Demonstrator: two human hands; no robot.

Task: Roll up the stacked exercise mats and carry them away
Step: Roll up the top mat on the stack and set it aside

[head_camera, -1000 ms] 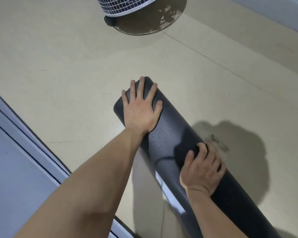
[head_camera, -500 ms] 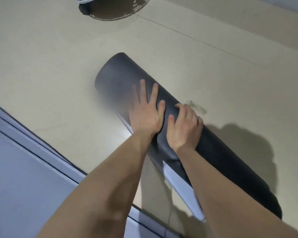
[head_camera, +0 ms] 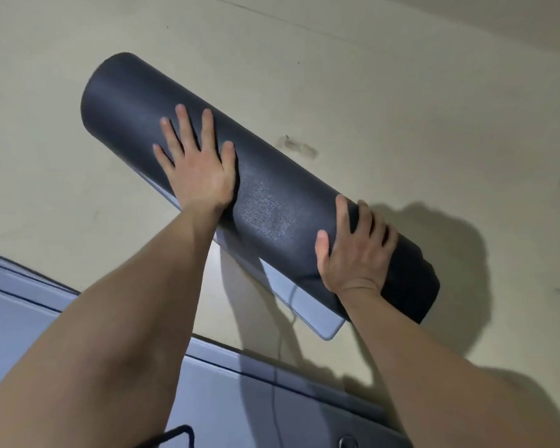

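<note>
A person's left hand [head_camera: 197, 176] lies flat with fingers spread on top of a rolled exercise mat [head_camera: 262, 202], palm pressing down and gripping nothing, while the right hand [head_camera: 356, 250] curls its fingers over the far side of the roll near its right end, thumb on the near side, holding the roll in place. The mat lies diagonally on a beige floor [head_camera: 401, 92], its closed end toward the upper left. Rolling looks nearly complete: only a short flap [head_camera: 307, 302] of the mat sticks out flat beneath the roll at the near side, pale grey-blue on its exposed face. Tucking in that flap, lifting the roll and carrying it off remain, by the look of things. Another flat mat [head_camera: 272, 399], the same grey-blue with a dark edge, lies unrolled at the lower left, so more rolling seems left to do. The roll's outer skin is dark charcoal, matte and finely pebbled, catching a dull sheen between the hands; it forms a thick, even cylinder that appears foam-soft. The floor is smooth, marked by a scuff [head_camera: 299, 147] just beyond the roll
</note>
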